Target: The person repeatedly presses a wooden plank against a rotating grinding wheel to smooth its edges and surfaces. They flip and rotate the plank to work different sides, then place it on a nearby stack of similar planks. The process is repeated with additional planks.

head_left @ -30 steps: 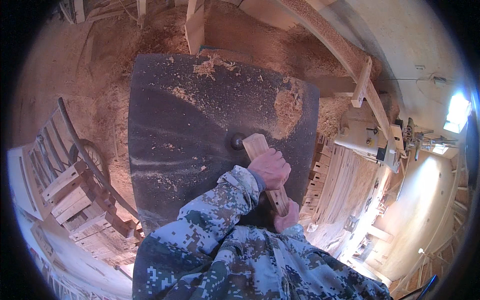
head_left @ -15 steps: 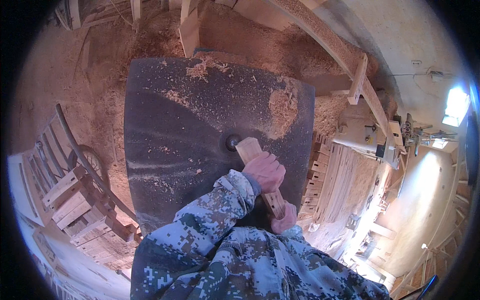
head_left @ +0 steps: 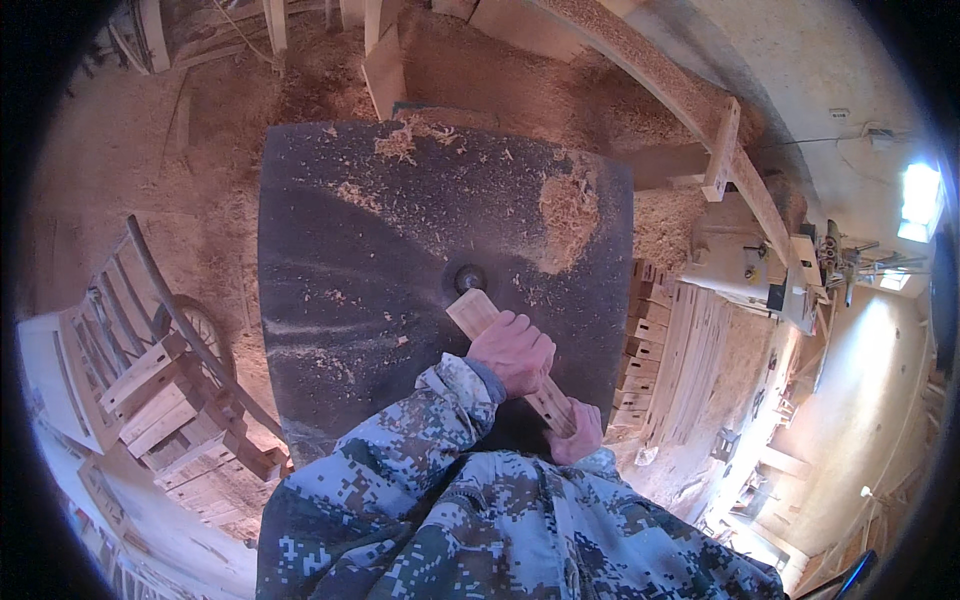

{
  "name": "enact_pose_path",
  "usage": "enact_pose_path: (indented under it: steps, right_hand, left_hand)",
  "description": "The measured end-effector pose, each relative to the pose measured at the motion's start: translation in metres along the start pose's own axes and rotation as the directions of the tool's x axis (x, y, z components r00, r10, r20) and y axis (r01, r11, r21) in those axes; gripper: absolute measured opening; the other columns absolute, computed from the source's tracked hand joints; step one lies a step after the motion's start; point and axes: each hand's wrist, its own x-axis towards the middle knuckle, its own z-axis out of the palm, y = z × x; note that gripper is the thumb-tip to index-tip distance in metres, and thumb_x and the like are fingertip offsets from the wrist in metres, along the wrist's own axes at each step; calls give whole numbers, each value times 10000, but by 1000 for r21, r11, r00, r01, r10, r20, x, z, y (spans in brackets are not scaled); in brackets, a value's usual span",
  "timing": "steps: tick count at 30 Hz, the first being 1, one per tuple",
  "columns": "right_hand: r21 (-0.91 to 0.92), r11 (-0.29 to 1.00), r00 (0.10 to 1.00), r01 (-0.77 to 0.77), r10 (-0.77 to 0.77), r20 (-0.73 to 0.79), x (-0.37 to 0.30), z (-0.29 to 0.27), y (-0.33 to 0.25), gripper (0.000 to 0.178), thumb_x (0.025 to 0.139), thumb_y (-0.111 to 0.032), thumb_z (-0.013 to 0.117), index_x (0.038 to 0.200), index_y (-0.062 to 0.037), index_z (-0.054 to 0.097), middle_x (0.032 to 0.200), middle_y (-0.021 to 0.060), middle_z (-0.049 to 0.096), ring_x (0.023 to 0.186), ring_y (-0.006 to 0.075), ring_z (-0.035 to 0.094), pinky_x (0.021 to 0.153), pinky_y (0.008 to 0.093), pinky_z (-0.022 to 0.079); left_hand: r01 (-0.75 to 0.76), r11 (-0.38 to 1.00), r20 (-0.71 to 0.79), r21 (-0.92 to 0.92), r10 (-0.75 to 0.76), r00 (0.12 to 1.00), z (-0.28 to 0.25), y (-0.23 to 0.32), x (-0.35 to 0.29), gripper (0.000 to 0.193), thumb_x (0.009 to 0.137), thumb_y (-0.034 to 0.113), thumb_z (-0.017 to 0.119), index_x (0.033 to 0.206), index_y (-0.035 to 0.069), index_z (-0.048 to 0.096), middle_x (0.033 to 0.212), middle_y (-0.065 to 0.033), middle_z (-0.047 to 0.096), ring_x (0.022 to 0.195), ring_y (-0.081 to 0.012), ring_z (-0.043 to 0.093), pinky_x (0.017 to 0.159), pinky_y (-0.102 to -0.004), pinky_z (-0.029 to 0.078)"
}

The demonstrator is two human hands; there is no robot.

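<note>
A pale wooden block [head_left: 474, 312], long and narrow, lies aslant over the dark flat table [head_left: 340, 210]. My left hand [head_left: 512, 352] is wrapped round its middle. Lower down, my right hand [head_left: 577, 434] grips the near end, its fingers partly hidden. The block's far end sits right at the near side of a round metal spindle [head_left: 469, 280] that stands up from the table; whether they touch I cannot tell. Holes show in the side of the block between my hands.
Wood shavings [head_left: 568, 222] lie heaped on the table's right side. A wheeled cart [head_left: 160, 330] with stacked timber stands at the left. Stacked wooden pieces [head_left: 640, 350] rise beyond the right edge. A long beam [head_left: 680, 105] slants across the far right over sawdust.
The block's far end has swung left, from the right of the spindle to its near side. Both hands keep their grip. The whole view has shifted slightly.
</note>
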Motion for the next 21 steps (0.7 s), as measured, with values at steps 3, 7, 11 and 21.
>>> enact_pose_path:
  steps: [3,7,11,21]
  right_hand:
    - [150,970,963,-194,159,217,-2,-13,11,792,651,-208,904,1351,10,605,1191,201,676,1126,419,642,1012,489,522]
    - [285,907,917,-308,203,345,-1,-32,28,894,667,-279,917,1434,16,564,1283,230,631,1213,418,605,1076,493,491]
    - [64,998,983,8,-20,183,1,-25,17,994,663,-298,923,1499,8,482,1364,239,564,1310,424,521,1119,501,451]
    - [-19,997,995,-81,80,-61,26,0,-11,721,693,-90,844,1356,-15,569,1256,225,629,1193,444,594,1031,501,496]
  left_hand:
    - [-73,997,-64,-23,71,995,-7,7,-5,130,859,186,731,805,103,647,807,-68,642,873,-269,597,861,-430,488]
    - [-140,990,-149,-12,136,979,-3,8,-5,119,857,204,719,861,101,659,849,-74,629,932,-277,584,976,-461,478]
    - [-114,992,27,54,113,993,9,-4,-1,126,852,231,709,855,116,657,828,-51,615,906,-269,591,1017,-446,453]
    - [-130,990,-32,49,132,991,21,-20,26,138,794,240,726,768,124,656,780,-29,627,861,-239,604,929,-385,463]
